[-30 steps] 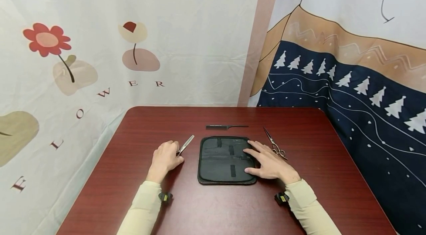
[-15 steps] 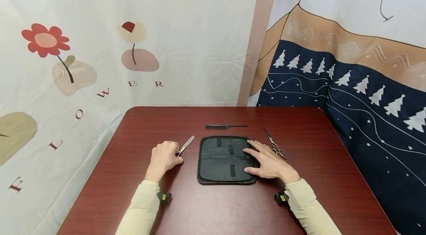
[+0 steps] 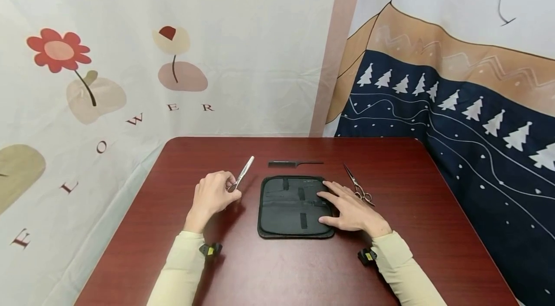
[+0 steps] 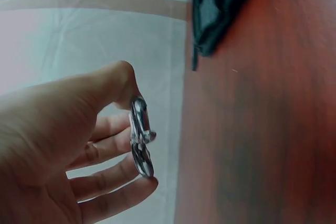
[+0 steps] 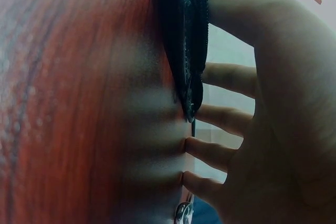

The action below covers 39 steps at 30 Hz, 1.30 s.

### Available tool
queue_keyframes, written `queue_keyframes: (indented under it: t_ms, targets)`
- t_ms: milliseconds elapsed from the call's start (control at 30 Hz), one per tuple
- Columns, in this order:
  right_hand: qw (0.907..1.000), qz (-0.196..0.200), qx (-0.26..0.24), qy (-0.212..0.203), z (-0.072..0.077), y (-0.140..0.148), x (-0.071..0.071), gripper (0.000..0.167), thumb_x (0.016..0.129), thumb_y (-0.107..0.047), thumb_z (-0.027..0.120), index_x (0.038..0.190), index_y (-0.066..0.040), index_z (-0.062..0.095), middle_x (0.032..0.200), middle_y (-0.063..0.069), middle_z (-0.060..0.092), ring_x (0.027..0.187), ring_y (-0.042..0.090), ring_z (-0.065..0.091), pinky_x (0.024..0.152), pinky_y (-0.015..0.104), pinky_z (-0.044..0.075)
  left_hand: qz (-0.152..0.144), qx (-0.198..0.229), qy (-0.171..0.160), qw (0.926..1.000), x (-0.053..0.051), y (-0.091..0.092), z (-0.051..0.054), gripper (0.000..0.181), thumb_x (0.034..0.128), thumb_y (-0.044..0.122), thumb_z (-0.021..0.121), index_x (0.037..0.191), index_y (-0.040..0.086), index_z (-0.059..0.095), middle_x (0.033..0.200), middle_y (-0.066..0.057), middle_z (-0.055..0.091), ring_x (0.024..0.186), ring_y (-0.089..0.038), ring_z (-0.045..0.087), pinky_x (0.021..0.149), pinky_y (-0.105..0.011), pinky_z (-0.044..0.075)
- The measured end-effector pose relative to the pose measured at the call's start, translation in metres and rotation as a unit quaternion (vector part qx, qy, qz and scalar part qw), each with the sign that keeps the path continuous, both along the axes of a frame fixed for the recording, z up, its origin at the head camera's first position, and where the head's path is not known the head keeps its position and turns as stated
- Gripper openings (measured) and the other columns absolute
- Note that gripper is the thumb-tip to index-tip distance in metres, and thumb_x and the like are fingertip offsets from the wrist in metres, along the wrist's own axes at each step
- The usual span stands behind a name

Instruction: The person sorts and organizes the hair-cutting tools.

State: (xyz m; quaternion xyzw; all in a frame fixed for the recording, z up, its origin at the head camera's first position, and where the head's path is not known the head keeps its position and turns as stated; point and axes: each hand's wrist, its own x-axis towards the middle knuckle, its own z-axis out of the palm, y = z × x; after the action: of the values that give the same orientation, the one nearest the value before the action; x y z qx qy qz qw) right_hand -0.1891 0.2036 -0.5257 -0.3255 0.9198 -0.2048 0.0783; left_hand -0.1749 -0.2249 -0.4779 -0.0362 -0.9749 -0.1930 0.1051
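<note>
Silver scissors [image 3: 244,171] are pinched by their handles between the thumb and fingers of the left hand [image 3: 211,198], blades angled up and away, raised off the table. In the left wrist view the finger rings [image 4: 140,137] lie against the fingertips of the left hand [image 4: 68,140]. The right hand [image 3: 353,209] rests with spread fingers on the right edge of an open black case [image 3: 282,207] that has dark straps. From the right wrist view, the thumb and some fingers of the right hand [image 5: 278,103] touch the side of the case [image 5: 181,30].
A black tail comb [image 3: 283,164] lies behind the case. Another pair of scissors [image 3: 357,185] lies just beyond the right hand, its rings near the back of that hand. The brown table [image 3: 277,267] ends at a printed curtain behind.
The left hand has lifted the silver scissors from the table, moving slightly away from the body, and their blades point more upward. The right hand and the case have stayed in place.
</note>
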Motion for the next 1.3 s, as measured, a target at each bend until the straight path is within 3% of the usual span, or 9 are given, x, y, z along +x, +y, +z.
queue_keyframes:
  t_ms: [267, 533, 1000, 1300]
  targets:
    - [0.9999, -0.002, 0.003, 0.01, 0.002, 0.001, 0.0, 0.074, 0.103, -0.049, 0.08, 0.165, -0.013, 0.059, 0.183, 0.022, 0.036, 0.169, 0.051, 0.035, 0.136, 0.073, 0.031, -0.022, 0.06, 0.022, 0.9977, 0.0, 0.01, 0.018, 0.017, 0.0798, 0.027, 0.083, 0.095, 0.021, 0.078, 0.088, 0.004, 0.074, 0.077, -0.016, 0.065, 0.065, -0.036, 0.051]
    - [1.0, 0.0, 0.003, 0.006, 0.001, 0.001, 0.001, 0.074, 0.103, -0.049, 0.079, 0.165, -0.012, 0.059, 0.184, 0.022, 0.035, 0.17, 0.051, 0.034, 0.136, 0.074, 0.031, -0.047, 0.083, 0.034, 0.9949, 0.004, 0.022, 0.025, 0.016, 0.0795, 0.024, 0.082, 0.095, 0.022, 0.079, 0.089, 0.005, 0.075, 0.078, -0.013, 0.063, 0.067, -0.035, 0.05]
    - [1.0, -0.001, 0.003, 0.009, -0.001, 0.001, 0.001, 0.074, 0.103, -0.049, 0.08, 0.164, -0.013, 0.06, 0.183, 0.021, 0.037, 0.169, 0.051, 0.036, 0.135, 0.073, 0.032, -0.12, 0.03, 0.079, 0.9891, 0.009, 0.061, 0.032, 0.018, 0.0752, 0.019, 0.08, 0.093, 0.019, 0.077, 0.081, 0.004, 0.063, 0.071, -0.012, 0.055, 0.058, -0.031, 0.044]
    - [0.9999, 0.0, 0.004, 0.013, 0.001, 0.001, 0.001, 0.073, 0.102, -0.049, 0.08, 0.163, -0.012, 0.061, 0.182, 0.022, 0.038, 0.169, 0.051, 0.037, 0.135, 0.073, 0.032, -0.168, 0.014, 0.09, 0.9816, 0.007, 0.077, 0.031, 0.02, 0.0766, 0.016, 0.082, 0.096, 0.016, 0.078, 0.09, 0.003, 0.074, 0.078, -0.014, 0.063, 0.061, -0.033, 0.052]
